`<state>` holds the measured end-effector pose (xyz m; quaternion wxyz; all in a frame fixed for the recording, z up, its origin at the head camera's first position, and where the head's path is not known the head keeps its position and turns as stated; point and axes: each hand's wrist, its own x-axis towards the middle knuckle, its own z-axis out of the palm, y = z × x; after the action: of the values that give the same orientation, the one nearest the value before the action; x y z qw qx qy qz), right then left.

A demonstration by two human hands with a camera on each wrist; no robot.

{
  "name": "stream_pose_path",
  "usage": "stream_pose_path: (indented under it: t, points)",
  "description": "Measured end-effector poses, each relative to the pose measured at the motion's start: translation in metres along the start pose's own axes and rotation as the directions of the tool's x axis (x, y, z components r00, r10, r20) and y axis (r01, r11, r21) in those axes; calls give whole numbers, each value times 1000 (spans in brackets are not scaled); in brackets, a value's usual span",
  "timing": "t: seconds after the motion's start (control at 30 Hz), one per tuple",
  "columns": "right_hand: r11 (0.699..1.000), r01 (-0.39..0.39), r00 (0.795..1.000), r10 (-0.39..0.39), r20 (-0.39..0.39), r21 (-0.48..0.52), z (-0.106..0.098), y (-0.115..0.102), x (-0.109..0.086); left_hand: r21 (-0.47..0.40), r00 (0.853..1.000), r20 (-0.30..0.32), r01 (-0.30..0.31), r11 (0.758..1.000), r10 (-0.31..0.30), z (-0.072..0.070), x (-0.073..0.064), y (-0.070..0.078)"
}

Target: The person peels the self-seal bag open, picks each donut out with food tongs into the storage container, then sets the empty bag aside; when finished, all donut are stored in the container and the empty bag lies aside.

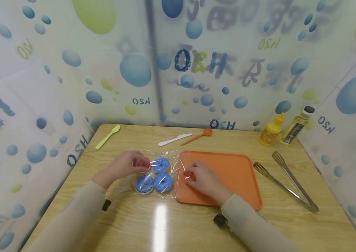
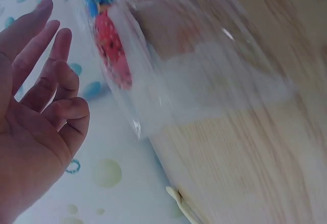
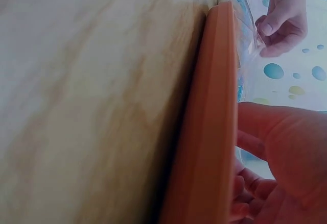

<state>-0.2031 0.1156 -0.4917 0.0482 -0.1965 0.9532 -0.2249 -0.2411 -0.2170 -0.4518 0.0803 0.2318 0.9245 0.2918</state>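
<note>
Head view: the left hand is at the red donut, its fingers loosely bent and apart; whether they touch the clear bag is unclear. Three blue donuts share that bag on the tabletop, just left of the tray. Over the tray's left part, the right hand has relaxed, curved fingers.

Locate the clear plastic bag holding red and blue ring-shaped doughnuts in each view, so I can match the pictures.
Head: the clear plastic bag is left of centre.
Left wrist: it stretches across the upper middle.
Right wrist: only part shows, upper right, past the orange rectangular tray.
Shared landmark: the person's left hand, close to the bag in all three.
</note>
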Motion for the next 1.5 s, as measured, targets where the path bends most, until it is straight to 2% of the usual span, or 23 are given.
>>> stream_pose_path:
  t: [0.17,0.3,0.63,0.77,0.93,1.17,1.5]
  points:
    - [1000,-6,1000,6,9,-15,-1,-2,1,-57,998,24,-63,996,64,11,11,12]
    - [1000,7,1000,-6,9,-20,-1,-2,3,-20,996,21,-90,996,90,17,17,14]
    - [1000,9,1000,-9,12,-21,2,-1,2,48,998,19,-60,997,59,25,28,12]
    - [1000,21,1000,-21,7,-15,2,-2,2,38,999,15,-49,998,49,29,30,10]
    - [1000,1,1000,-1,14,-6,1,-3,1,40,997,11,-82,996,82,31,33,9]
    - [1000,-10,1000,10,13,-7,1,-3,0,144,987,-3,-161,976,163,32,39,9]
    - [1000,-7,1000,7,5,-10,0,-1,-1,187,986,-8,-165,968,169,35,40,10]
